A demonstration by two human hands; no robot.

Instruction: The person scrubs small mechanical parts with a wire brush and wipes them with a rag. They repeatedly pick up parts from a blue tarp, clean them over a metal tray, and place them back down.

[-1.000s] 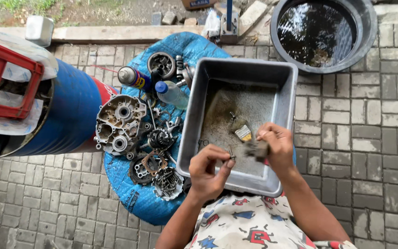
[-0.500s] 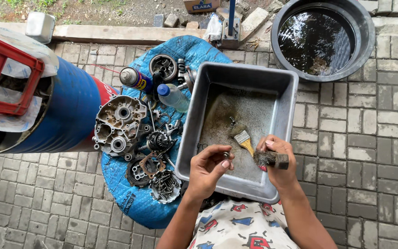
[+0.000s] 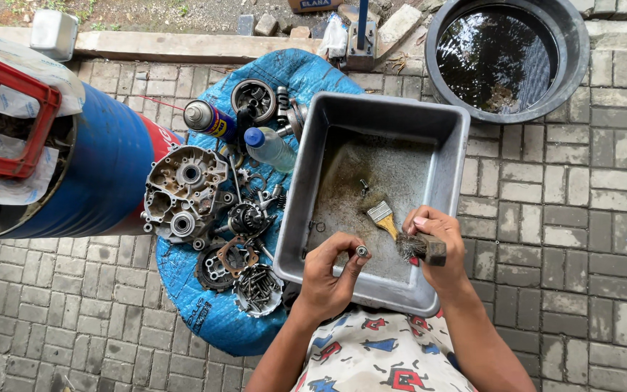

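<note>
- Both hands are working over the near edge of the grey metal tray (image 3: 306,189), at about 6 o'clock in the view.
- I'm pinching a small metal part (image 3: 361,250) between thumb and fingertips of my left hand (image 3: 328,279); the other fingers are curling in loosely.
- My right hand (image 3: 437,243) is closing around a wire brush (image 3: 419,248), bristles pointing toward 9 o'clock, just beside the part and not touching it.
- Lying on the tray floor: a small paintbrush (image 3: 382,216) at 11 o'clock from my right hand, and a small bolt (image 3: 363,186) further up at 12.
- Sitting on the blue tarp (image 3: 212,319) at 9 o'clock of the tray: an engine case half (image 3: 183,192), gears and loose parts, a spray can (image 3: 210,120), a plastic bottle (image 3: 270,147).
- A blue drum (image 3: 103,174) is lying at far 9 o'clock; a black tub of water (image 3: 506,58) is sitting at 1 o'clock.
</note>
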